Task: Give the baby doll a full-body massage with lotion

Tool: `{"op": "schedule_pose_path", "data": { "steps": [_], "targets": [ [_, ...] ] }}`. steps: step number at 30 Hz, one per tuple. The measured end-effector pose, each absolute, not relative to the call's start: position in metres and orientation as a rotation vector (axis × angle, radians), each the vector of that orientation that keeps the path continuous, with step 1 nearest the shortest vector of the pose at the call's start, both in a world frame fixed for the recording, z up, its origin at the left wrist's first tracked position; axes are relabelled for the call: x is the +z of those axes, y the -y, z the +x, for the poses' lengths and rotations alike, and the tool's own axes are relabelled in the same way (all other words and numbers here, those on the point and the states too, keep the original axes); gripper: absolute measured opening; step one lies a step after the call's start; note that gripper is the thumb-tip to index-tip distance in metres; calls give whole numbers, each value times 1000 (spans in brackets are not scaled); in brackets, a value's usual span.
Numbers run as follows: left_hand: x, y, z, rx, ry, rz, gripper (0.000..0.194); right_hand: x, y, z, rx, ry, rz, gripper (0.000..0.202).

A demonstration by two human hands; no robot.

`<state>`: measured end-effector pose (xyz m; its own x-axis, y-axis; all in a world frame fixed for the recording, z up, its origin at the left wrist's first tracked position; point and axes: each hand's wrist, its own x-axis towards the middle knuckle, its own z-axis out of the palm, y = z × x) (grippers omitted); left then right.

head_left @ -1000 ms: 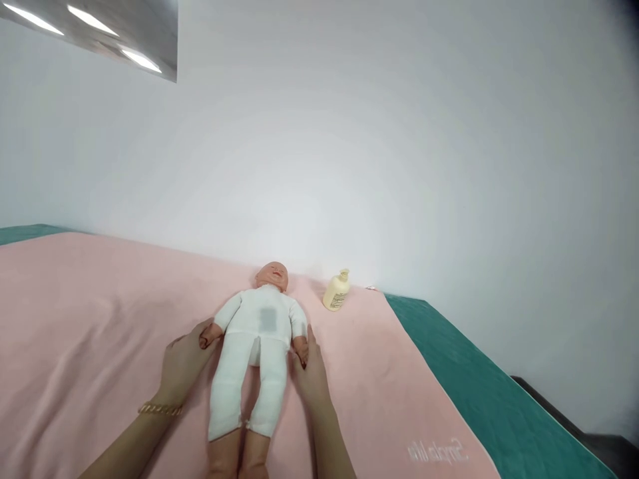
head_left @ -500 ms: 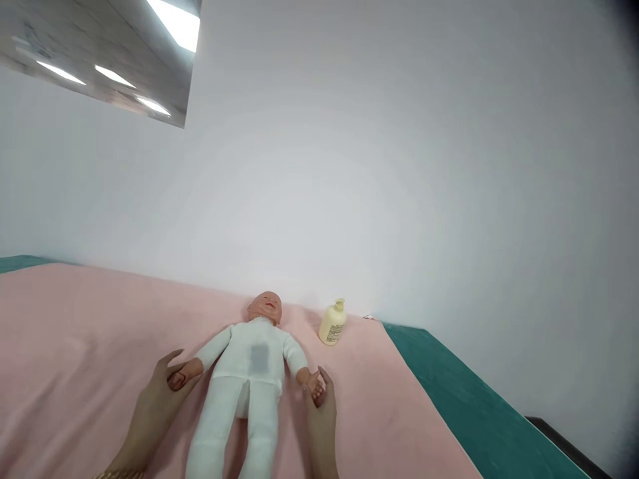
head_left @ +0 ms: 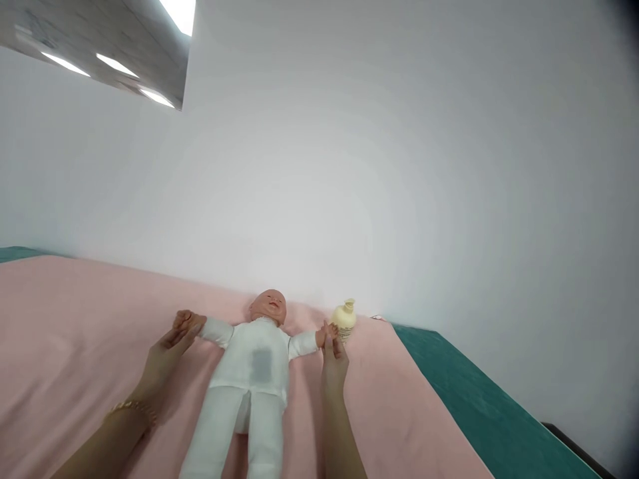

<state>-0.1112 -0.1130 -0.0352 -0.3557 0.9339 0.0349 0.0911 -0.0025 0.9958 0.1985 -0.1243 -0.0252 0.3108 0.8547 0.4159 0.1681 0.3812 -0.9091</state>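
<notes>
A baby doll [head_left: 249, 379] with a white cloth body and a grey patch on its chest lies face up, its head away from me. My left hand [head_left: 167, 352] grips the doll's hand on the left side, fingers and thumb closed around it. On the other side, my right hand [head_left: 335, 359] pinches the doll's other hand between thumb and fingers. Both doll arms are spread outward at about shoulder height. Just behind the right-side doll hand stands a pale yellow pump bottle [head_left: 345, 315], its lower part partly hidden.
A pink cloth [head_left: 399, 412] lies under the doll, over a green surface [head_left: 464, 379] that shows at the right and far left. Behind rises a white wall [head_left: 349, 166] with a mirror [head_left: 124, 46] at upper left. A dark edge [head_left: 574, 442] shows at lower right.
Both my hands have moved up and outward, carrying the doll's hands from beside its hips to shoulder height. The view has shifted slightly.
</notes>
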Motion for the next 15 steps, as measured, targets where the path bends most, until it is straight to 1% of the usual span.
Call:
{"op": "schedule_pose_path", "data": {
  "steps": [3, 5, 8, 10, 13, 15],
  "targets": [
    [-35, 81, -110, 1459, -1377, 1006, 57, -20, 98, 203, 628, 1227, -1096, 32],
    [-35, 60, -106, 1483, -1241, 1044, 54, -20, 82, 207, 638, 1232, -1094, 32],
    [-34, 36, -98, 1426, -1094, 1153, 48, -23, 61, 213, 655, 1221, -1109, 35],
    [-33, 25, -94, 1340, -1084, 1183, 46, -27, 48, 215, 671, 1210, -1126, 35],
    [-29, 15, -91, 1187, -1070, 1173, 49, -38, 32, 212, 705, 1197, -1150, 33],
    [-27, 11, -88, 1169, -1137, 1209, 50, -46, 22, 207, 733, 1192, -1160, 33]
  ]
}}
